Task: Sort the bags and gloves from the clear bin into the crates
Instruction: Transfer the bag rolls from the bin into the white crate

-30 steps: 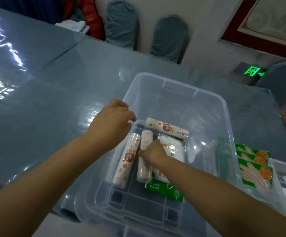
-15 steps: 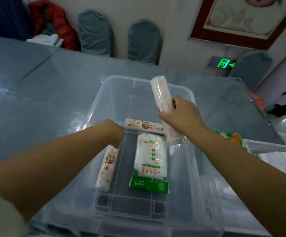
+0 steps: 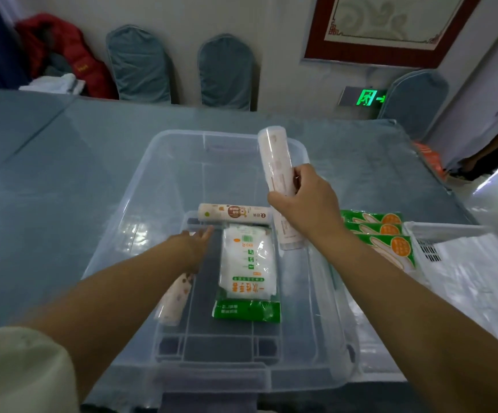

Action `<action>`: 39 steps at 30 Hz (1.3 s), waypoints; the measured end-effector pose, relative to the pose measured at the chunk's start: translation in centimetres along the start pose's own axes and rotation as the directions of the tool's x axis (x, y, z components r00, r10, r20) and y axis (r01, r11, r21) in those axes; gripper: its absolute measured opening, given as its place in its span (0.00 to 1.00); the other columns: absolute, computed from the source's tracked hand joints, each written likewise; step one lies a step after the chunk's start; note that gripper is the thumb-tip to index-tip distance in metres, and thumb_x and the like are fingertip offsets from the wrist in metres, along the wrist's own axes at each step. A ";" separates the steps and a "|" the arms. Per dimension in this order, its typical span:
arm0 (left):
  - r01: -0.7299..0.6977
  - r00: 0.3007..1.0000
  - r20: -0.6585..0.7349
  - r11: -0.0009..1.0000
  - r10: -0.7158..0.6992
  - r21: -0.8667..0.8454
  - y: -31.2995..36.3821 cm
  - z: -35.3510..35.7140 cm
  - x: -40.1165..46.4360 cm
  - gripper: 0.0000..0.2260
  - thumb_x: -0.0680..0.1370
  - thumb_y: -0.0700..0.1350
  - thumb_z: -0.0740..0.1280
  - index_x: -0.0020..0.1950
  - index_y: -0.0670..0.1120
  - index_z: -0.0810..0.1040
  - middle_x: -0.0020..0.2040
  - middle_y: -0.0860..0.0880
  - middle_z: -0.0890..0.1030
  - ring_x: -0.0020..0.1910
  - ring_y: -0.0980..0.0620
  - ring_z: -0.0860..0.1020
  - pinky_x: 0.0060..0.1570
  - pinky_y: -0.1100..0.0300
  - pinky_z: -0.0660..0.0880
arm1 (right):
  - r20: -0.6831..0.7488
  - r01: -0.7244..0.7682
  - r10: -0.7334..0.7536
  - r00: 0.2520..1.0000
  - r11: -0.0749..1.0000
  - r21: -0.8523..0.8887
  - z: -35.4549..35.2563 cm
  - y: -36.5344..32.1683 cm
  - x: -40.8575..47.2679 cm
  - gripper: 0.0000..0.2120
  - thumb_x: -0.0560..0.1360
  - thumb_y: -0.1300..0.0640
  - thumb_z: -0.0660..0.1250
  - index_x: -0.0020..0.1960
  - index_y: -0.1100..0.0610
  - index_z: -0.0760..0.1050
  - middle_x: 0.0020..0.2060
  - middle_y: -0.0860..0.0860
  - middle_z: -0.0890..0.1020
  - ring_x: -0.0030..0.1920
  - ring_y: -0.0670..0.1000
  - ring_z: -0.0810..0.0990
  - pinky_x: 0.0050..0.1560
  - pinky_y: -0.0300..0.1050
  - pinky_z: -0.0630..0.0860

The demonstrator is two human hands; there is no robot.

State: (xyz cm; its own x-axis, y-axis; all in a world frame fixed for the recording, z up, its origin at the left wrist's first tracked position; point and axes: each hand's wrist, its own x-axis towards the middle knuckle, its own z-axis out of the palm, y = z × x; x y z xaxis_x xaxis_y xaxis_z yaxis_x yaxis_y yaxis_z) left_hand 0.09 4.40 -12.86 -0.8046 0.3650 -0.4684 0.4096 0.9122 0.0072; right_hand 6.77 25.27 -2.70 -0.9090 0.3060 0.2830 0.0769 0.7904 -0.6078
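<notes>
Since a moment ago, the left hand (image 3: 194, 244) has opened flat over a roll (image 3: 174, 299) in the clear bin (image 3: 140, 186). Right hand (image 3: 304, 204) grips another roll (image 3: 276, 162) upright above it, left of the glove packs (image 3: 382, 234) in the crate (image 3: 450, 231).

**Background clutter, non-task only**

Grey-blue table (image 3: 63, 180) fills the middle of the frame, glossy, glare spots at left edge. Upper left — red jacket (image 3: 72, 55) heaped behind the table, white cloth (image 3: 54, 84) just in front of it. Two blue-covered chair backs (image 3: 139, 65) (image 3: 227, 71) against the white wall, top centre. Upper right — red-framed picture (image 3: 391, 28). Below it a green exit sign (image 3: 368, 97), beside a third blue chair (image 3: 414, 99). Orange item (image 3: 429, 156) at right, too blurred to identify.
</notes>
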 end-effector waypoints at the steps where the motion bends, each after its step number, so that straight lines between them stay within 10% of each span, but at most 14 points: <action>1: -0.020 1.000 0.000 0.999 0.020 -0.043 -0.1 0.1 -0.2 0.47 0.68 0.44 0.73 0.75 0.48 0.42 0.73 0.42 0.62 0.63 0.41 0.73 0.57 0.50 0.74 | -0.007 0.002 -0.002 1.000 1.000 0.000 0.0 0.0 0.0 0.18 0.64 0.43 0.69 0.47 0.48 0.66 0.37 0.40 0.71 0.34 0.37 0.72 0.28 0.33 0.65; 11: 0.295 0.952 0.234 0.808 -0.199 -0.511 1.8 1.8 0.4 0.30 0.68 0.46 0.74 0.64 0.41 0.64 0.53 0.42 0.77 0.51 0.42 0.78 0.51 0.49 0.78 | -0.011 -0.007 0.007 1.000 1.000 0.009 0.0 0.2 -0.1 0.18 0.63 0.43 0.68 0.47 0.47 0.67 0.37 0.41 0.73 0.35 0.40 0.74 0.29 0.35 0.67; 23: -0.215 0.963 -0.268 0.595 0.000 -0.774 3.4 -11.0 -3.8 0.18 0.65 0.55 0.72 0.50 0.54 0.71 0.42 0.51 0.78 0.39 0.51 0.77 0.31 0.61 0.69 | -0.140 -0.101 0.215 0.967 0.822 0.561 -4.0 0.2 0.8 0.19 0.63 0.47 0.71 0.52 0.48 0.71 0.43 0.42 0.79 0.39 0.38 0.80 0.33 0.30 0.75; 29: -0.282 0.959 -0.267 0.297 0.090 -0.912 11.7 -15.6 -7.4 0.13 0.69 0.54 0.70 0.51 0.53 0.73 0.43 0.45 0.82 0.36 0.48 0.83 0.34 0.55 0.80 | -0.215 -0.074 0.221 0.951 0.840 0.538 -11.8 4.8 1.5 0.19 0.66 0.48 0.70 0.55 0.52 0.73 0.47 0.47 0.81 0.42 0.41 0.80 0.37 0.34 0.76; 34: -0.284 0.959 -0.248 0.460 0.138 -0.841 21.0 -16.4 -7.6 0.18 0.72 0.55 0.67 0.56 0.47 0.72 0.45 0.42 0.81 0.42 0.42 0.81 0.46 0.48 0.79 | -0.159 -0.154 0.248 0.956 0.881 0.448 -16.7 13.3 0.0 0.19 0.68 0.48 0.70 0.56 0.51 0.72 0.49 0.48 0.80 0.46 0.45 0.79 0.44 0.43 0.77; 39: -0.257 0.966 -0.168 0.662 0.197 -0.704 28.3 -15.1 -5.1 0.08 0.71 0.50 0.68 0.44 0.51 0.70 0.39 0.47 0.76 0.36 0.50 0.75 0.33 0.62 0.68 | -0.126 -0.219 0.296 0.947 0.881 0.419 -19.8 21.8 -1.0 0.18 0.68 0.53 0.72 0.56 0.52 0.73 0.49 0.49 0.81 0.46 0.47 0.80 0.40 0.38 0.75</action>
State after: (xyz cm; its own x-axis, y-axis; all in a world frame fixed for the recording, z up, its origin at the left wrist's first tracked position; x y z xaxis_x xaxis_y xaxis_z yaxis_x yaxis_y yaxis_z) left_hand 9.28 31.22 3.08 -0.7683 0.5638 -0.3029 0.1754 0.6406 0.7476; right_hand 17.44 52.72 -1.51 -0.7862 0.5906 0.1821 0.0950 0.4066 -0.9086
